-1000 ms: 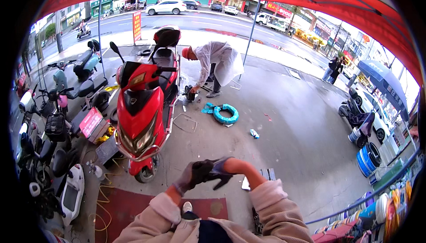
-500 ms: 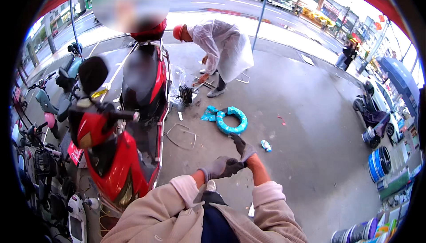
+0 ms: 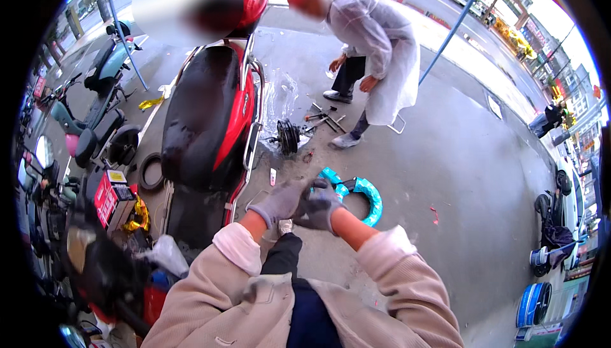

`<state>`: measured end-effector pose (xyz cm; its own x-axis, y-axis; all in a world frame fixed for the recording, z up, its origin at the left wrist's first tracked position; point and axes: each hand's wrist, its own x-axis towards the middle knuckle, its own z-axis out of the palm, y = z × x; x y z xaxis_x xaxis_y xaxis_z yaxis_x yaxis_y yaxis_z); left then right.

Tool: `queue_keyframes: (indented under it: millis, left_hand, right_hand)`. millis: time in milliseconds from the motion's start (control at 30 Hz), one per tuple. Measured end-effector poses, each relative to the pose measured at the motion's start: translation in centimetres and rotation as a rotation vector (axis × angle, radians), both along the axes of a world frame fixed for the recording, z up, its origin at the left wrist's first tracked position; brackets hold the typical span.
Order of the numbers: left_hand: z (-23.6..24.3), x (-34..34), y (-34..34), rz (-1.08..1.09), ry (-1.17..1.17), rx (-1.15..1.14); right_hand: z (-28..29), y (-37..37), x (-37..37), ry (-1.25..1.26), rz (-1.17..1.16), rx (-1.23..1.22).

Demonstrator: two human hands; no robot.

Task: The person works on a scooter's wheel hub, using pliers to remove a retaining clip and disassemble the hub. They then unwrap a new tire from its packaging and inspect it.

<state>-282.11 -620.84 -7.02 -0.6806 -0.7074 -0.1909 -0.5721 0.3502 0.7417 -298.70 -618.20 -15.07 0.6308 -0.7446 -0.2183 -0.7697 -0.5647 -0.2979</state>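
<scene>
My left hand [image 3: 278, 203] and right hand [image 3: 320, 206] are close together before me; whether either grips anything, I cannot tell. Recommended: seat the worn gloves [image 3: 268, 207] snugly to each fingertip. The teal ring [image 3: 374, 203] lies just beyond the right.

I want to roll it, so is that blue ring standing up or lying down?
Lying down: the blue ring rests flat, ground showing through its hole. The right hand hides part.

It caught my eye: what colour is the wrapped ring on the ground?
The ring is mostly turquoise, best seen in the head view.
</scene>
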Motion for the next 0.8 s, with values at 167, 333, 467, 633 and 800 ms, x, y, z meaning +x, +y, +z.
queue_keyframes:
  millis: [167, 333, 467, 633, 800]
  left_hand:
    - [-2.0, -2.0, -9.9, -0.262, 0.045, -0.125]
    - [-7.4, -8.7, -18.7, -0.072, 0.117, -0.211]
    - [-13.0, -12.3, -23.8, 0.194, 0.032, -0.290]
    - [-23.5, -11.7, -31.1, 0.252, 0.062, -0.097]
    - [-30.9, -12.8, -38.5, 0.334, -0.064, -0.079]
  right_hand:
    - [0.5, -8.7, -2.0, -0.147, 0.079, 0.171]
    - [-2.3, -18.5, -5.5, -0.049, -0.029, -0.259]
    - [-10.6, -26.8, -5.1, -0.214, -0.364, -0.100]
    - [-26.4, -34.7, -3.2, -0.423, -0.333, -0.053]
    - [-41.6, -37.9, -4.7, -0.312, -0.113, 0.288]
